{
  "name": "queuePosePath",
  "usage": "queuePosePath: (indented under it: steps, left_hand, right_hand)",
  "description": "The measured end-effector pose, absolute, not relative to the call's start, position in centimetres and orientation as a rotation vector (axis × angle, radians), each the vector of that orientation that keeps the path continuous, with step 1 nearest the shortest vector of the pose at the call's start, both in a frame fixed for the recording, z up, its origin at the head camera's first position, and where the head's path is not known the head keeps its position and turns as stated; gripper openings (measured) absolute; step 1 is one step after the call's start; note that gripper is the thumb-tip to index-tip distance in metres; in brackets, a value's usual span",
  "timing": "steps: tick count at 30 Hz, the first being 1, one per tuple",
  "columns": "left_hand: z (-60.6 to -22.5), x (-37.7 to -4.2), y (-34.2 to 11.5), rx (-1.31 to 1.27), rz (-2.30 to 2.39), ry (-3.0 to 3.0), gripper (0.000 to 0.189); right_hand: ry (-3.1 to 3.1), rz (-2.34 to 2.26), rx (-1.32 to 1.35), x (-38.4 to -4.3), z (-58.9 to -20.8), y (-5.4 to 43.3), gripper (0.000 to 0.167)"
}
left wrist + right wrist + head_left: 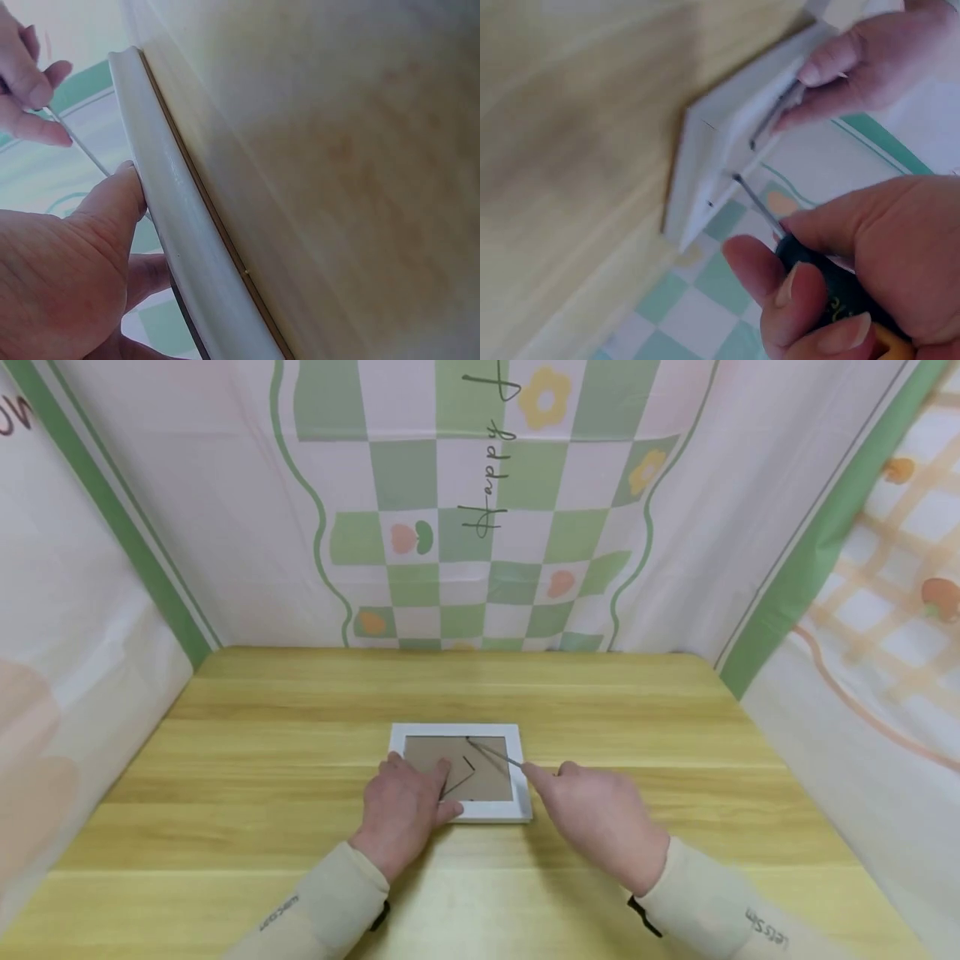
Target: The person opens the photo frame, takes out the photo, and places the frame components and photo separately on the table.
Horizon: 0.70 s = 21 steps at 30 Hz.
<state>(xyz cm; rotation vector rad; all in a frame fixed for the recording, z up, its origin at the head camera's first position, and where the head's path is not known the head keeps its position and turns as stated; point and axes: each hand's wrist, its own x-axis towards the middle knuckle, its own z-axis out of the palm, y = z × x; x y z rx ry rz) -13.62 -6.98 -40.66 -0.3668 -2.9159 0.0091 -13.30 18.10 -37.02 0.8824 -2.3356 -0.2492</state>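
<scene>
A white picture frame lies on the table, its brown backing board facing up. My left hand rests over its left side, pressing down; the thumb touches the near border and another finger lies on the board. A thin, dark bent wire stands out on the board beside that hand. My right hand grips a screwdriver with a dark green handle and yellow end. Its thin shaft crosses the right border, and the tip meets the far inner edge of the frame.
The light wooden table extends around the frame. A printed curtain with green checks hangs along its far edge, and further cloth panels close off both sides.
</scene>
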Motion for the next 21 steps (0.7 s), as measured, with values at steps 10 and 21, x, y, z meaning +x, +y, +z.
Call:
queuePosePath:
  steps: [10,21]
  left_hand:
    - [-40.7,-13.6,-7.1,-0.374,0.008,-2.886,0.065]
    - [-40.8,-13.8,-7.2,-0.393,-0.058,-2.882,0.065]
  right_hand:
    - [-2.250,-0.160,0.875,-12.7,-38.1,17.1,0.049]
    - [-2.559,-0.270,0.875,-13.2,-35.4,15.9,0.031]
